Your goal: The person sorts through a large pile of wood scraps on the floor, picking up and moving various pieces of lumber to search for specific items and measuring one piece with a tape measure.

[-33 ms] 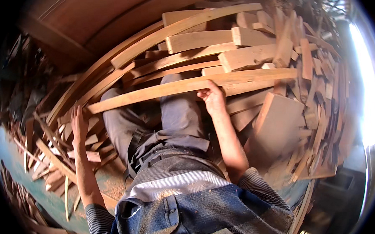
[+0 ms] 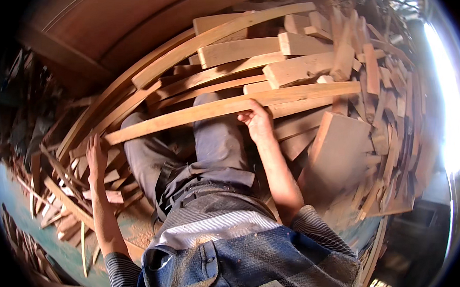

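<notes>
A long, narrow wooden strip [image 2: 187, 115] lies crosswise in front of me, over my knees, its right end reaching the stacked wood. My left hand [image 2: 96, 156] is at the strip's left end, with its fingers closed about that end; the thumb side is partly hidden. Under the middle of the strip, my right hand [image 2: 258, 122] grips the lower edge with the index finger up against the wood and the other fingers curled. Just beyond the strip rest a longer curved board [image 2: 219, 32] and several thick wooden blocks [image 2: 240, 51].
A broad flat board [image 2: 339, 148] leans right of my right forearm. Offcuts [image 2: 66, 204] are heaped on the left, near sawdust [image 2: 141, 230]. A large brown panel [image 2: 130, 24] stands at the far left. More wood pieces [image 2: 395, 114] are piled along the right.
The whole view has shifted slightly to the left. Both hands keep their places on the wooden strip.
</notes>
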